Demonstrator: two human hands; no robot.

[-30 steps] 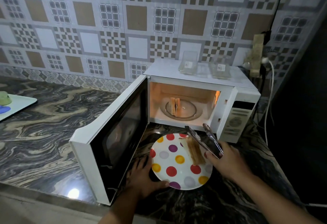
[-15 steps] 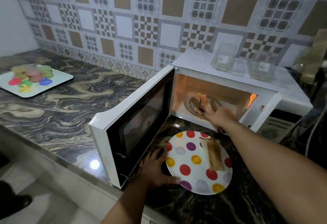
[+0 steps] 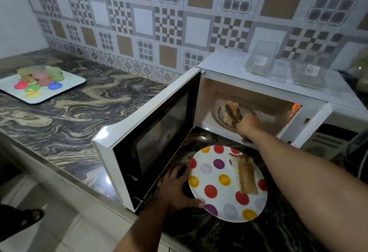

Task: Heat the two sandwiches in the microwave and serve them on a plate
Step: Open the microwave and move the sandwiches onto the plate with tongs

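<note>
The white microwave (image 3: pixel 258 84) stands open, its door (image 3: pixel 151 140) swung out to the left. One sandwich (image 3: pixel 232 110) stands on the glass turntable (image 3: pixel 216 112) inside. My right hand (image 3: pixel 248 127) reaches into the cavity, shut on metal tongs (image 3: pixel 234 114) whose tips are at that sandwich. A second sandwich (image 3: pixel 246 173) lies on the polka-dot plate (image 3: pixel 215 198) on the counter in front of the microwave. My left hand (image 3: pixel 177 190) holds the plate's left rim.
Two clear glass containers (image 3: pixel 282 66) sit on top of the microwave. A white tray (image 3: pixel 65 90) with colourful cups and lids lies far left on the marble counter (image 3: pixel 69 120). The counter's front edge runs below the door. A sandalled foot (image 3: pixel 22 222) shows on the floor.
My right hand moved with the tongs from above the plate into the microwave, up to the sandwich on the turntable. The left hand stayed on the plate. The view shifted left and closer.
</note>
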